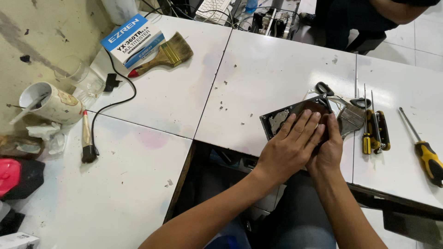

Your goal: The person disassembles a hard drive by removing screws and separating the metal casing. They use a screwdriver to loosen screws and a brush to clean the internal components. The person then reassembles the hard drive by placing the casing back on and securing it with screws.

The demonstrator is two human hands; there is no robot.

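Hard drive (pixel 295 115), dark, opened, lies flat near the front edge of the white tabletop (pixel 258 69), tilted to that edge. Left hand (pixel 288 147) lies flat on top of it, fingers (pixel 302 123) straight and spread a little, pressing down, not curled around anything. Right hand (pixel 328 147) sits just beside, partly under the left, fingers bent against the drive's right side; whether they grip it, cannot tell. Paintbrush (pixel 353 117) with metal ferrule touches the drive's right edge. Black-handled scissors (pixel 323 87) just behind. Yellow-black screwdrivers (pixel 374 131) to the right, another screwdriver (pixel 427 154) nearer the right edge. Blue-white box (pixel 134 41) and wooden brush (pixel 164 55) at back left corner.
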